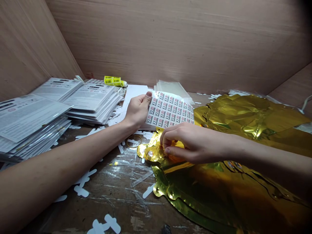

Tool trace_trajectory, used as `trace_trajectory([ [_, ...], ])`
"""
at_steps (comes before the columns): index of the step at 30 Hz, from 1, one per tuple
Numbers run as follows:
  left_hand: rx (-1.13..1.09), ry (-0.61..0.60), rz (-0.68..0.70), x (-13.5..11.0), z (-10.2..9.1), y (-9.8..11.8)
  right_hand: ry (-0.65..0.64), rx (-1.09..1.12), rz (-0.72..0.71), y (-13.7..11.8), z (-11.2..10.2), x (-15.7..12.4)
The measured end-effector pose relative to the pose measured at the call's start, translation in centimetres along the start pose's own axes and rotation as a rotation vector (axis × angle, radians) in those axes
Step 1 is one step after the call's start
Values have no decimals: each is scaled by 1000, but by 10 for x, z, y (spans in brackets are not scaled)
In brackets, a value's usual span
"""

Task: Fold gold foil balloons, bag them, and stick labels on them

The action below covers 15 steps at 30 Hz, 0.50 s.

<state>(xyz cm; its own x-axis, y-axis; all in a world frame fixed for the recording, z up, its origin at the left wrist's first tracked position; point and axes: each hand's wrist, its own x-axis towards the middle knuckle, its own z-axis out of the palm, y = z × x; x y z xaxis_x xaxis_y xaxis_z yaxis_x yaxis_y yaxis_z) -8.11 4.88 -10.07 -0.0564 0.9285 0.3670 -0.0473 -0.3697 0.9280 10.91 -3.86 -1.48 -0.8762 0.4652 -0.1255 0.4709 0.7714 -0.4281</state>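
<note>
My left hand [137, 110] grips the left edge of a sheet of small printed stickers [170, 110], thumb on top, holding it tilted above the table. My right hand [187, 143] rests on a flat gold foil balloon [207, 185], its fingers pinched together at the balloon's neck near the sheet's lower edge. What the fingertips hold is too small to make out. The foil spreads to the right and toward me.
Stacks of packaged items with white printed cards [48, 107] lie at the left. A yellow label roll [113, 80] and clear bags [172, 87] sit at the back. White paper cut-outs [83, 188] litter the worn table [117, 201]. More gold foil [253, 113] is piled at right. Wooden walls enclose the area.
</note>
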Motion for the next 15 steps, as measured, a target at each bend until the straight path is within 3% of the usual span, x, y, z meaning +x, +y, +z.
trace_trajectory([
  [15, 9, -4, 23, -2, 1, 3, -10, -110, 10, -19, -6, -12],
])
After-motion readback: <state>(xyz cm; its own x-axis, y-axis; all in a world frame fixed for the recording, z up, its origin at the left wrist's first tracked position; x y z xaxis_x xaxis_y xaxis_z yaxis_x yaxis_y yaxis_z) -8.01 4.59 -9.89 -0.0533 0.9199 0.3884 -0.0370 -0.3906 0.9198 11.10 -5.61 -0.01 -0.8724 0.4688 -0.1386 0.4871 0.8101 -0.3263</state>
